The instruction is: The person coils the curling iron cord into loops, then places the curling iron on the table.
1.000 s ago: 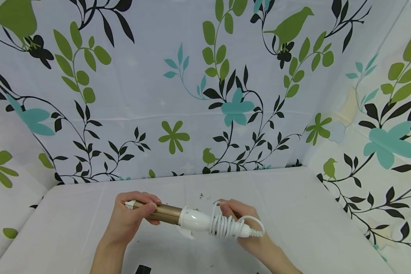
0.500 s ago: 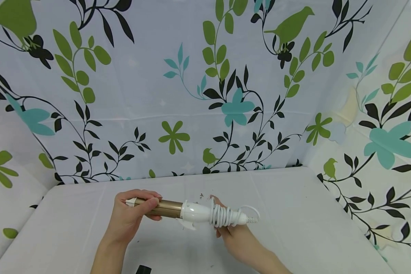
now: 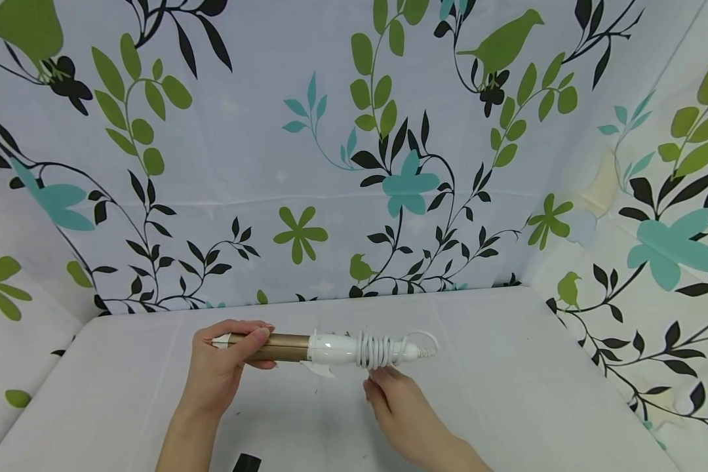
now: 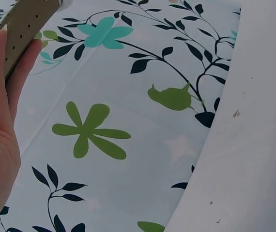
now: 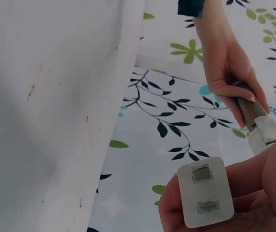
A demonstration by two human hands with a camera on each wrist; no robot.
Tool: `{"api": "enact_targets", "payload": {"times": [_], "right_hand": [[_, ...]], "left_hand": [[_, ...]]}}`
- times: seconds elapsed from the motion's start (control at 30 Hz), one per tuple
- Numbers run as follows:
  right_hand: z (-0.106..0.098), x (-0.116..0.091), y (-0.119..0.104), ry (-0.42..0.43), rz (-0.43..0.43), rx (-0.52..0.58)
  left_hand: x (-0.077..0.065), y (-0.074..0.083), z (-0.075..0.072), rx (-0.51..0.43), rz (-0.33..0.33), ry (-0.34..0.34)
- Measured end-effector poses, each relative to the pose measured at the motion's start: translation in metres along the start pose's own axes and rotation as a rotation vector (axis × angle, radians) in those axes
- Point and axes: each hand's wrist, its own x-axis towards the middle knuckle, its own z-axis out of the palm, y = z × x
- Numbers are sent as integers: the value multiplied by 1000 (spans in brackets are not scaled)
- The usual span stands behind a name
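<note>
In the head view, a curling iron (image 3: 333, 349) with a white handle and gold barrel is held level above the table. My left hand (image 3: 219, 360) grips its barrel near the white tip, thumb on the near side. Small holes dot the gold barrel (image 4: 24, 34) in the left wrist view. A white cord (image 3: 376, 352) is wound in several turns around the handle, with a loop standing out at the far right end. My right hand (image 3: 410, 413) is just below the coils, fingers curled. The right wrist view shows it holding a white two-pronged plug (image 5: 206, 193), which the head view hides.
A white-covered table (image 3: 507, 367) lies under the hands, with small dark specks on it. The corner of a black object (image 3: 248, 463) shows at the bottom edge. Leaf-patterned cloth (image 3: 242, 164) hangs at the back and sides.
My right hand has passed from the handle's right end, behind the coils, to below them. The curling iron has risen slightly and levelled out. My left hand keeps its grip.
</note>
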Motion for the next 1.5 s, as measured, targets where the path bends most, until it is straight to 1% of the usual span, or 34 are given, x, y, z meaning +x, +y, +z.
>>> {"api": "enact_targets", "payload": {"times": [0.2,0.37,0.5,0.6,0.73,0.93,1.0,1.1,1.27,1.4,1.5], "right_hand": [[-2,-1,-4,-83,-18,-18],[-1,-3,-5,-44,-79,-116],[0,-7,-7,24,-158,-189],[-1,-10,-10,39,-198,-248],[-4,-13,-12,-11,-211,-306],[-6,-12,-15,-108,-204,-284],[-7,-11,-16,-109,-211,-291],[-7,-11,-16,-65,-247,-309],[-8,-11,-15,75,-349,-358],[-10,-12,-17,166,-399,-418],[-12,-13,-17,224,-434,-457]], "left_hand": [[2,0,0,-30,-2,20],[2,0,1,-38,-2,46],[1,0,1,-25,3,71],[1,1,1,-13,8,84],[1,2,1,-13,7,91],[0,1,2,-6,-6,81],[0,1,3,-5,-8,82],[1,0,3,7,-6,95],[1,0,3,4,-5,112],[2,0,5,24,-4,136],[2,-1,4,35,1,139]]}}
